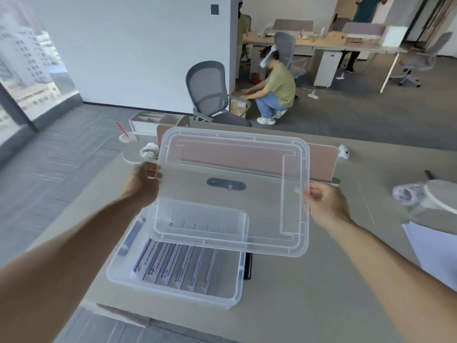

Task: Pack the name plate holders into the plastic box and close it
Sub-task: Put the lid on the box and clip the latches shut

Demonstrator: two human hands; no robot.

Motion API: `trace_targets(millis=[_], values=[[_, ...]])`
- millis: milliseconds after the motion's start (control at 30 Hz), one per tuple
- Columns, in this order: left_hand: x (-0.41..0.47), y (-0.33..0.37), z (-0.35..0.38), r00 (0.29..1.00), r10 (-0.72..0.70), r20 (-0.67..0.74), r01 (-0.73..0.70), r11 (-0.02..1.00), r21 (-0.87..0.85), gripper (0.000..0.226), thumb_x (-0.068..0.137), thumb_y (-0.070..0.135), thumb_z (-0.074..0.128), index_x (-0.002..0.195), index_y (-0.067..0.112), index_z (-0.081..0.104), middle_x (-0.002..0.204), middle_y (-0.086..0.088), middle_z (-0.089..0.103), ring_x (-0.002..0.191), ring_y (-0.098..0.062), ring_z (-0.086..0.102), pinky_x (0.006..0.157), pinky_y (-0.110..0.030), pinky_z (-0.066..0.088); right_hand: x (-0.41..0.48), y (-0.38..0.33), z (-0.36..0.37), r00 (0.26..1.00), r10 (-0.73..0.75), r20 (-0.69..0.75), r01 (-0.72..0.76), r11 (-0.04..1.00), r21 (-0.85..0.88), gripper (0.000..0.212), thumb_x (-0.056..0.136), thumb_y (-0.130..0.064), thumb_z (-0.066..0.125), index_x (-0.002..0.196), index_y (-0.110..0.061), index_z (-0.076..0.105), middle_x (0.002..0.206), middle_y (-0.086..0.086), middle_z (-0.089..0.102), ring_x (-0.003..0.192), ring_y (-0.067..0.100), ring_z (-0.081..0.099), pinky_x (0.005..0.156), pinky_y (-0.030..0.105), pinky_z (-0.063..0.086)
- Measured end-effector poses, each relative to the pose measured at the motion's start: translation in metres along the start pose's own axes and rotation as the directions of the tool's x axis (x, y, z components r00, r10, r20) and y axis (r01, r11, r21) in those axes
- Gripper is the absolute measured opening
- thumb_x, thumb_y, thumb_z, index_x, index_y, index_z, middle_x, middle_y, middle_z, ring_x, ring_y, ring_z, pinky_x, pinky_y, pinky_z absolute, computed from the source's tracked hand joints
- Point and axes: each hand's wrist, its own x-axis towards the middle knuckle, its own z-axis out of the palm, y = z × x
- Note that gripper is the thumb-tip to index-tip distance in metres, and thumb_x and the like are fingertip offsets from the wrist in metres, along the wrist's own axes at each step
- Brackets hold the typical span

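A clear plastic box [116, 273] stands on the beige desk near its front edge. Several name plate holders [178, 266] lie side by side inside it, their purple-printed edges showing. A clear plastic lid [247, 174] is held tilted in the air above the box's far half. My left hand [144, 184] grips the lid's left edge. My right hand [326, 206] grips its right edge. The lid covers the box's far rim from view; the near part of the box stays uncovered.
A pink divider panel [321, 159] runs across the desk behind the lid. A drink cup with a red straw [125, 137] stands at the far left corner. White papers [435, 251] and a tape roll [405, 194] lie to the right. A person crouches by a grey chair [210, 92] beyond.
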Motion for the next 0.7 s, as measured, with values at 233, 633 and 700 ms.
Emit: trace_targets(millis=[233,633,700], values=[[0.03,-0.03,-0.042,0.999,-0.023,-0.028,0.024,0.998,0.05,0.041,0.09,-0.013,0.036,0.115,0.006,0.062,0.098,-0.008,0.065,0.079,-0.024,0.059,0.067,-0.03,0.047,0.005,-0.017,0.062,0.998,0.003,0.057,-0.004,1.0,0.014,0.017,0.088,-0.027,0.065,0.102,-0.024,0.074,0.093,-0.01,0.074,0.079,0.014,0.072,0.078,0.045,0.061],[0.134,-0.072,-0.073,0.993,0.056,0.108,-0.064,0.996,0.067,0.024,0.094,0.008,0.061,0.112,0.023,0.065,0.081,-0.004,0.073,0.068,-0.024,0.062,0.063,-0.027,0.045,0.017,-0.062,0.135,0.994,0.082,-0.072,-0.083,0.996,-0.014,0.015,0.09,-0.024,0.066,0.103,-0.023,0.074,0.095,-0.006,0.075,0.073,0.016,0.071,0.068,0.033,0.058],[0.143,-0.078,-0.072,0.989,0.054,0.139,-0.065,0.995,0.076,0.022,0.093,0.012,0.064,0.111,0.026,0.067,0.086,-0.004,0.075,0.068,-0.024,0.062,0.061,-0.027,0.044,0.016,-0.06,0.142,0.991,0.107,-0.085,-0.11,0.993,-0.03,0.016,0.09,-0.023,0.065,0.103,-0.021,0.073,0.096,-0.005,0.074,0.076,0.016,0.071,0.07,0.033,0.059]])
